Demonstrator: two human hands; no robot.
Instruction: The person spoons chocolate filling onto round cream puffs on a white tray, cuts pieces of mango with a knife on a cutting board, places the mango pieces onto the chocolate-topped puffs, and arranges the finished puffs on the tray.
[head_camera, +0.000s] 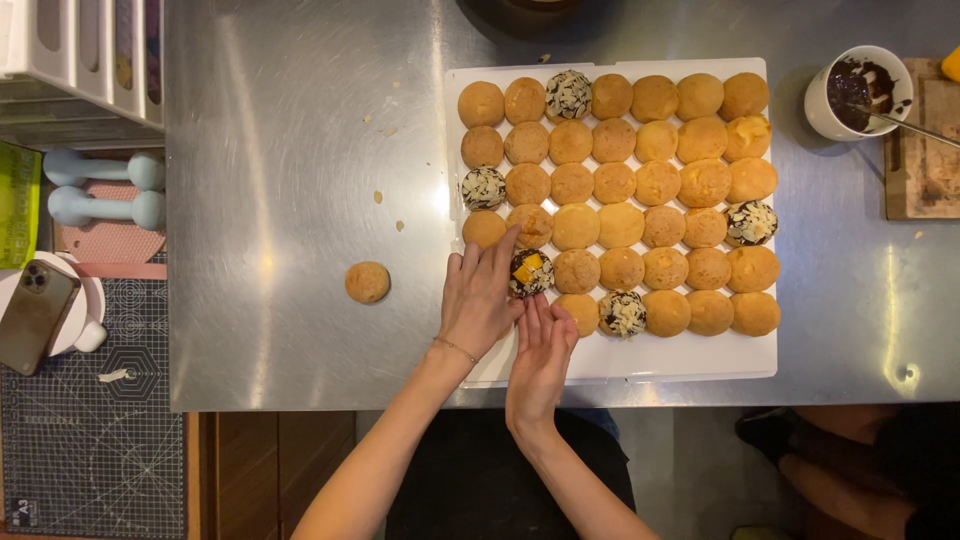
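Hands (510, 320) cradle round chocolate puff (529, 273), orange topping upward.

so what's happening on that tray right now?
A person has both hands at the near left corner of a white tray full of round golden puffs. The left hand and right hand flank a chocolate-coated puff with an orange piece on top, fingertips touching it. A few other puffs carry chocolate and almond flakes. One plain puff sits alone on the steel table. A cup of chocolate stands at the tray's far right.
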